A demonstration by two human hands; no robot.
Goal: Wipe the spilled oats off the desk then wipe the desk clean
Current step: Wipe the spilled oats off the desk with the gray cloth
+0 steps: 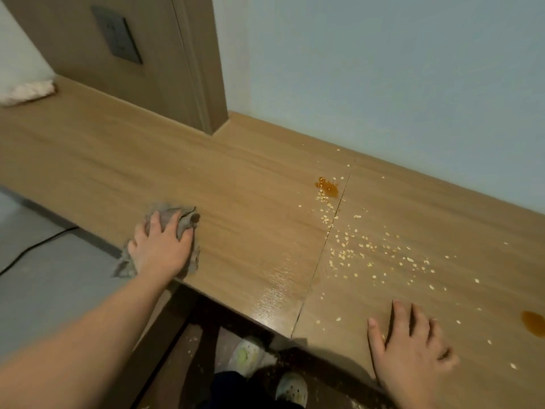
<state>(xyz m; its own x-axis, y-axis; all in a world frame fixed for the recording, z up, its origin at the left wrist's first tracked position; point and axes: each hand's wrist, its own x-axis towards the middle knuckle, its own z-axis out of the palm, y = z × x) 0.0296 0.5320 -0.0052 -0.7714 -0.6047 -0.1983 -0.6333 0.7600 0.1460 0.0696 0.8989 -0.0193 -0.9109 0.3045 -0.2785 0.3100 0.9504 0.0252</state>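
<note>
Pale oat flakes (380, 252) lie scattered over the right half of the wooden desk (236, 178), mostly right of a seam in the top. An orange-brown liquid spot (327, 187) sits near the seam, and another (535, 323) at the right edge of view. My left hand (160, 246) presses a crumpled grey cloth (182, 214) onto the desk near its front edge, left of the oats. Palm down with spread fingers, my right hand (410, 346) rests on the desk at the front right, holding nothing.
A wooden panel with a dark wall socket (116, 38) stands at the back left. A pale folded towel (28, 91) lies at the far left. Below the desk edge are grey floor, a black cable (35, 246), spilled oats on dark flooring and my light shoes (247, 354).
</note>
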